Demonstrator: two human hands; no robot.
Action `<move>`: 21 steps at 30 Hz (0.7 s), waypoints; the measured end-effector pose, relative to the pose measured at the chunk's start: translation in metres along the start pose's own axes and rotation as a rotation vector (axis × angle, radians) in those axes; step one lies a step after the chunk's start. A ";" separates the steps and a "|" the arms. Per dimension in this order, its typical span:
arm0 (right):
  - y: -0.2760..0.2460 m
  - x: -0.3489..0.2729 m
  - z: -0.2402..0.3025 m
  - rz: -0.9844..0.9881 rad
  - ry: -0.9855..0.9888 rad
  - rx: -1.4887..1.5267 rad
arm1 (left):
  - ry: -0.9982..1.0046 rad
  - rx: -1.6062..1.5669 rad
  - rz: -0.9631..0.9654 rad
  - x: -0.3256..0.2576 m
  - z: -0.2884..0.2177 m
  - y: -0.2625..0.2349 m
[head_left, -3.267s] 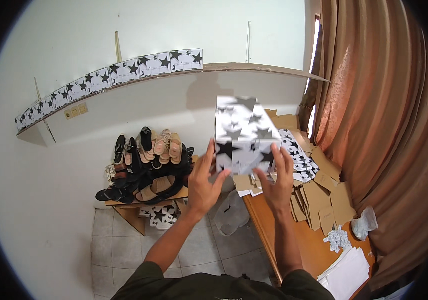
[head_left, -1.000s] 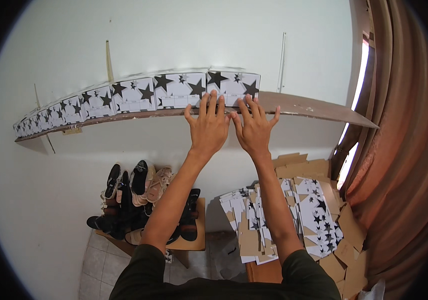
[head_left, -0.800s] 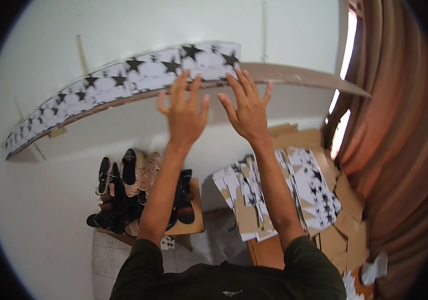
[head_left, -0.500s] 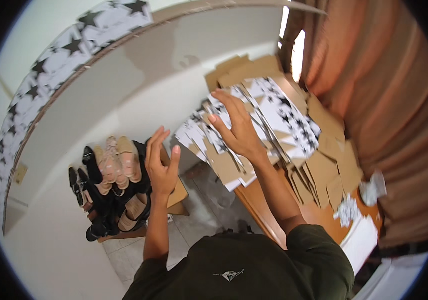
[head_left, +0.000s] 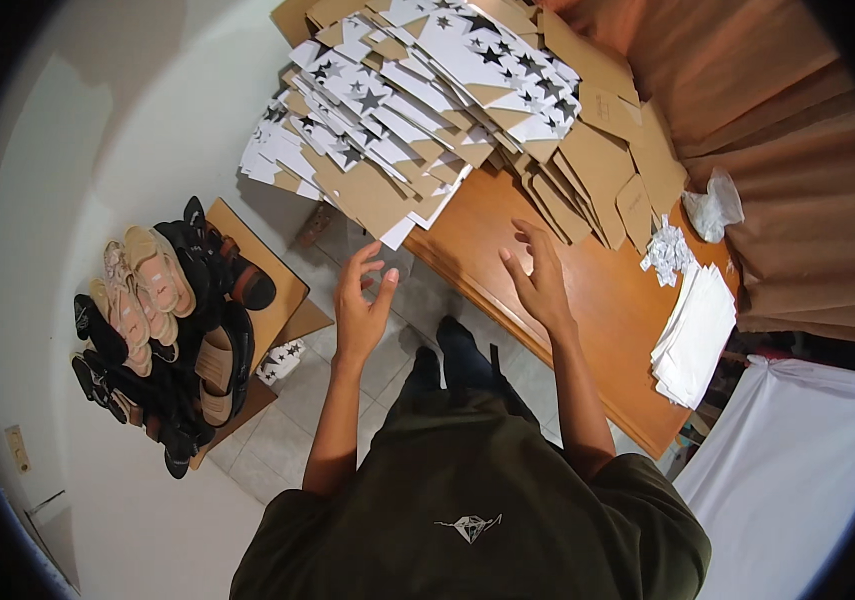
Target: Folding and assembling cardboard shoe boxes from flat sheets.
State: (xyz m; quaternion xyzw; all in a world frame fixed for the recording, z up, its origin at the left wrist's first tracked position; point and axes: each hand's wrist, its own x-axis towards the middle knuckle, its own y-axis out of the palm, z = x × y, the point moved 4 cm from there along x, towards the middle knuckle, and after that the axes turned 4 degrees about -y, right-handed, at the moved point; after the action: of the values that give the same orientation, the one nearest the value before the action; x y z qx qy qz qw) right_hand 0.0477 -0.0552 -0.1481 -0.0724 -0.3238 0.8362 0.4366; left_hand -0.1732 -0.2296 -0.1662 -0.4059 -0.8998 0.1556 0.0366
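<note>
My left hand point(head_left: 360, 308) is held up in front of me over the tiled floor, fingers apart and nothing in it. Over the near edge of the wooden table point(head_left: 508, 262), my right hand point(head_left: 540, 278) is likewise open, palm facing inward, touching nothing that I can see. Beyond both hands, a large heap of flat cardboard pieces point(head_left: 378, 185) covers the far part of the table. Many are white with black stars point(head_left: 491, 57); others are plain brown point(head_left: 603, 150). A few white corners stick out past the table edge, close to my left fingertips.
On the left, several shoes point(head_left: 153, 290) are piled on a cardboard box point(head_left: 283, 290). A clear plastic bag point(head_left: 715, 207), crumpled whitish strips point(head_left: 668, 250) and stacked white sheets point(head_left: 696, 335) lie on the table's right. Brown curtain point(head_left: 798, 200) and white cloth point(head_left: 798, 450) border the right side.
The view has tilted downward, bringing the floor and my feet into sight. My right hand has come away from over the cardboard heap toward me. Both hands stay open.
</note>
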 end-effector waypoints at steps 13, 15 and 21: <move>-0.041 0.034 -0.047 -0.155 0.056 0.062 | -0.006 0.096 0.109 0.042 -0.018 0.059; -0.045 0.050 -0.053 -0.150 0.011 0.071 | -0.004 0.109 0.096 0.056 -0.023 0.070; -0.051 0.104 -0.073 -0.148 -0.048 0.153 | 0.093 0.169 0.139 0.107 -0.050 0.112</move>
State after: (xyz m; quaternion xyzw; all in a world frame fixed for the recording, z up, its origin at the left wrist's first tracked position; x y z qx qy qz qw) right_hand 0.0491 0.0816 -0.1572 0.0055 -0.2739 0.8256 0.4933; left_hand -0.1543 -0.0680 -0.1600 -0.4697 -0.8505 0.2140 0.1015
